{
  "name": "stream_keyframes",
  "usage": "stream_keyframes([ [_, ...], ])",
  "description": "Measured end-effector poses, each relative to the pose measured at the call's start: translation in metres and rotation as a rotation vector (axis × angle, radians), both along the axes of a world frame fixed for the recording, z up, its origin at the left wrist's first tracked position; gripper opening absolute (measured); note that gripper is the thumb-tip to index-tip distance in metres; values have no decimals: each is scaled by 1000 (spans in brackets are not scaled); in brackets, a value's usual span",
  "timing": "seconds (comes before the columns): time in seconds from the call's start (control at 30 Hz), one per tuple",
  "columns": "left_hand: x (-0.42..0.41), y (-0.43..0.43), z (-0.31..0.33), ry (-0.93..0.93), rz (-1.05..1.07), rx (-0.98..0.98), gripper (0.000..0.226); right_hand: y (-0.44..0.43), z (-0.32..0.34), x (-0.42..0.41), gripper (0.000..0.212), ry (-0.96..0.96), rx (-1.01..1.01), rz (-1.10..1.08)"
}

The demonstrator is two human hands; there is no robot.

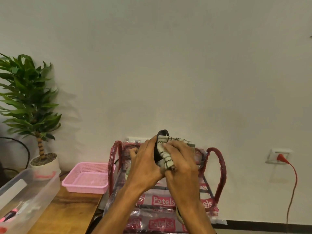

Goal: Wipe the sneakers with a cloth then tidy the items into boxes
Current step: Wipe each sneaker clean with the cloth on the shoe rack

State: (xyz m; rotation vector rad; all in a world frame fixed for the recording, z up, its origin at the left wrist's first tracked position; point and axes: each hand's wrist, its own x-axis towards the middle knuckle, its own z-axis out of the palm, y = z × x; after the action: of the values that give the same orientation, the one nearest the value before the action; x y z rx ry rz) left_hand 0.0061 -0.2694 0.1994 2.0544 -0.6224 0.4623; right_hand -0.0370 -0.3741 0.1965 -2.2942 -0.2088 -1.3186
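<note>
A dark sneaker (163, 133) is held upright in front of me; only its dark top and a strip of its side show between my hands. My left hand (144, 162) grips it from the left. My right hand (181, 162) presses a white cloth with dark check lines (166, 150) against the sneaker's right side, fingers curled over the cloth. Both hands are above a clear plastic bag with red handles and red "Patelsa" print (162, 201).
A pink plastic basket (87, 176) sits on the wooden table (67, 211) to the left. A clear plastic box (25, 195) lies at the table's left edge. A potted plant (33, 115) stands behind it. A red cable (293, 183) hangs from a wall socket at right.
</note>
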Motion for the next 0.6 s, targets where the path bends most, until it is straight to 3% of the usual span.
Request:
stream_keyframes([
  [0.1,3,2,-4,35,-9,-26,55,-6,2,-1,44,4,-202,65],
  [0.27,2,-2,-6,-22,24,6,86,-25,17,8,34,21,-53,-66],
  [0.4,6,-2,-7,14,-23,-57,72,-4,6,0,45,48,-124,18],
  [0.5,6,-2,-8,7,-27,-70,64,-7,7,3,42,21,-224,60],
  [0.6,3,-2,-6,23,-16,-77,74,-16,12,10,35,34,-187,14],
])
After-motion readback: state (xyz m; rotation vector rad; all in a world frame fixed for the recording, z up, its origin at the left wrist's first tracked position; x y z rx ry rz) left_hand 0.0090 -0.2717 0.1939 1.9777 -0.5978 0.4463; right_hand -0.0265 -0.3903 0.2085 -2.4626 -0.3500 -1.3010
